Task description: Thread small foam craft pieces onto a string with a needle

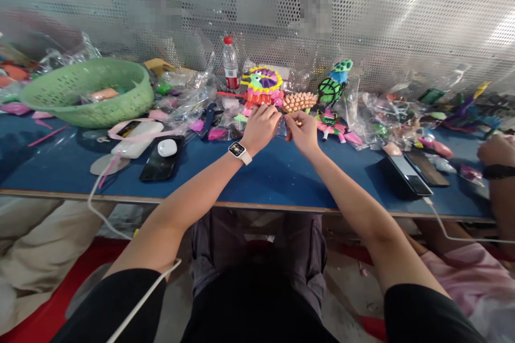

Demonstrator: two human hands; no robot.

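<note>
The spiky model [300,102] is the landmark. Just on its near side, clear plastic [282,128] lies between the two hands. The right hand [303,131], just nearer than the model, has thumb and fingertips drawn together, seemingly pinching the plastic; the left hand [262,127], nearer and to the model's left, is curled, its fingertips hidden, so its hold cannot be told. The yellow-rimmed model [263,79] stands left of the spiky one, the small figure [329,122] right and nearer on the surface [277,185]. A knuckle could nudge these in such crowding; pulling unevenly might tear the thin plastic.
</note>
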